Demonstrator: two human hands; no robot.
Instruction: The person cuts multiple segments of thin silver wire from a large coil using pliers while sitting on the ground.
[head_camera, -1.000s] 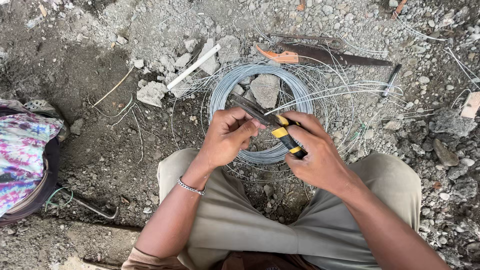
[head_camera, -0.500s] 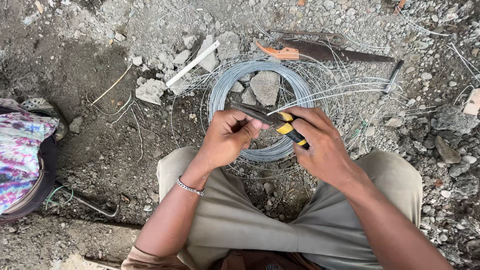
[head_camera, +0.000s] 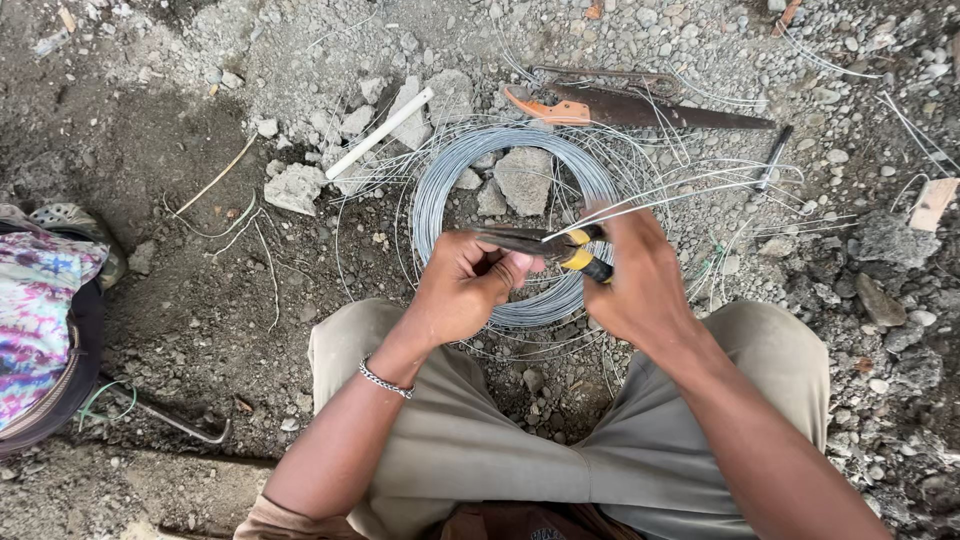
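Left hand (head_camera: 462, 290): your fingers are curled shut, pinching wire at the pliers' nose, steadying it.
Right hand (head_camera: 640, 275): closed around the yellow-and-black handles of the pliers (head_camera: 545, 245), one pair, held level over the coil.
Wire coil (head_camera: 440, 190): one, flat on the gravel between your knees, within reach.
Saw (head_camera: 640, 105): one, beyond the coil.
White pipe (head_camera: 380, 133): one.

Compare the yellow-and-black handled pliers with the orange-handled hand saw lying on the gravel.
The yellow-and-black handled pliers are gripped in the right hand, their dark jaws reaching to the left hand; the orange-handled hand saw lies untouched on the gravel beyond the grey wire coil. The pliers look short and stubby; the saw has a long, rusty, tapering blade. Both are metal hand tools with coloured grips.
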